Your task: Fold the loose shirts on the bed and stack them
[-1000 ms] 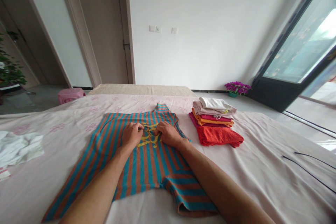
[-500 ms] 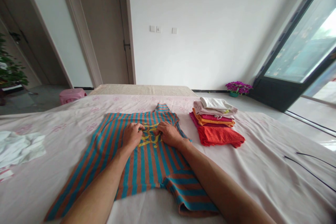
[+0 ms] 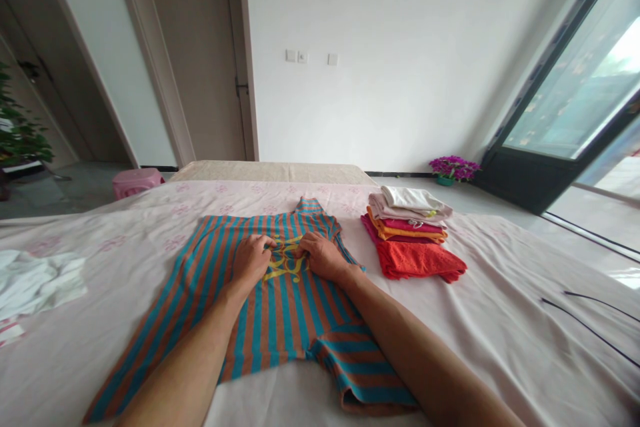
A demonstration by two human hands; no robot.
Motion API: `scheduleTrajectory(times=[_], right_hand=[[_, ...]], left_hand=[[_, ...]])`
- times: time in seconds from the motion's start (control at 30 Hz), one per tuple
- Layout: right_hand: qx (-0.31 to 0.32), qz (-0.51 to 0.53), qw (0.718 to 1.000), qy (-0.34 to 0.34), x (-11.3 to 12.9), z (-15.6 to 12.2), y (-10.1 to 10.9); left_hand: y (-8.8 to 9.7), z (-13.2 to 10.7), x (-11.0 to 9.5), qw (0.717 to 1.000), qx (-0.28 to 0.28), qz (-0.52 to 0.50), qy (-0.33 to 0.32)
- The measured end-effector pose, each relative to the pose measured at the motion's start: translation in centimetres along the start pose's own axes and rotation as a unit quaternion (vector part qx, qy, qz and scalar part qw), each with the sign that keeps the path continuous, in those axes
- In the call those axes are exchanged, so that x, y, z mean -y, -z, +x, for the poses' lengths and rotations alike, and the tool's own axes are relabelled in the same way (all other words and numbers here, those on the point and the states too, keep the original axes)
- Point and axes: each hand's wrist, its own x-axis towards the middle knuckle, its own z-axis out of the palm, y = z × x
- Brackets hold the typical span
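Stripes (image 3: 273,327) in teal and rusty brown cover a short-sleeved shirt of soft, matte fabric (image 3: 255,340), spread out on a pale pink sheet with darker pink flower prints (image 3: 475,347). On the shirt's body the bands run from near to far; across the near sleeve (image 3: 365,367) they turn crosswise, and its cuff gapes slightly. The far sleeve (image 3: 310,205) juts out as a short tab. A yellow print of curling scrolls (image 3: 286,272) sits between the hands.

The left hand (image 3: 250,259) and the right hand (image 3: 323,257) rest on the shirt at either side of that print, fingers bent and held narrow; whether cloth is pinched between the fingertips, I cannot tell. The fabric ripples gently by the left hand.

Well apart from the left hand lies a crumpled, thin white cloth (image 3: 43,280). Beyond the right hand stands a stack of folded clothes (image 3: 410,227): smooth white on top, then dusty pink, orange and magenta layers, with dotted-textured red fabric at the bottom. Two thin black cords (image 3: 593,330) lie farther right on the wrinkled sheet.
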Motion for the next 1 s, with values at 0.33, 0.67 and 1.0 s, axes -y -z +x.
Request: scheduleTrajectory(times=[0.33,0.67,1.0], right_hand=[[-0.013,-0.006,1.0,0.009,-0.3,0.1,-0.3],[-0.011,0.01,1.0,0.014,-0.2,0.1,-0.2],[-0.005,0.003,1.0,-0.013,0.1,-0.1,0.1]], left_hand=[[0.9,-0.2,-0.3,0.999,-0.005,-0.032,0.029],[-0.2,-1.7,-2.3,0.967,0.064,0.036,-0.245],[0.2,-1.1,-0.3,0.981,0.091,0.165,-0.038]])
